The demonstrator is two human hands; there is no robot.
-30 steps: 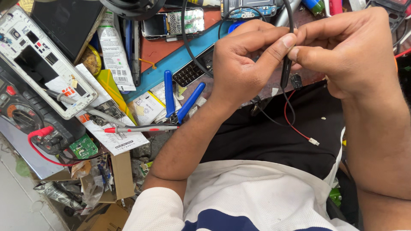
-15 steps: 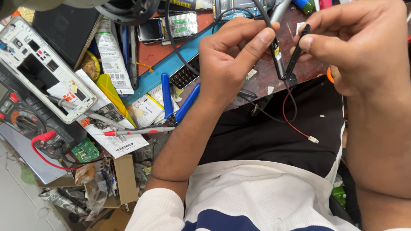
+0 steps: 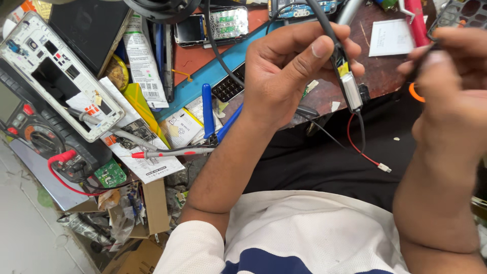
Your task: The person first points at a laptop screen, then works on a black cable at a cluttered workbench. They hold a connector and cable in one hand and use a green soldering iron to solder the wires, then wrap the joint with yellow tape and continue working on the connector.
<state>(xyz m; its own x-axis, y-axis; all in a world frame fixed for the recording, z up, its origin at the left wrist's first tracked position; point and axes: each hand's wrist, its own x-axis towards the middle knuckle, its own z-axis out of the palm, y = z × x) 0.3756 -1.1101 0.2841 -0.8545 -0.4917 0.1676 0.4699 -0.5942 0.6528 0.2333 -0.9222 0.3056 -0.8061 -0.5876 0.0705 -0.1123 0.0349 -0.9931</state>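
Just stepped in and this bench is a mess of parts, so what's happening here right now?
A person sits at a cluttered repair bench. Their left hand pinches a small silver component on a black cable, with thin red and black wires hanging below it. Their right hand is raised beside it, blurred; what it holds is unclear. An opened white phone, a multimeter with red probes and blue-handled pliers lie to the side.
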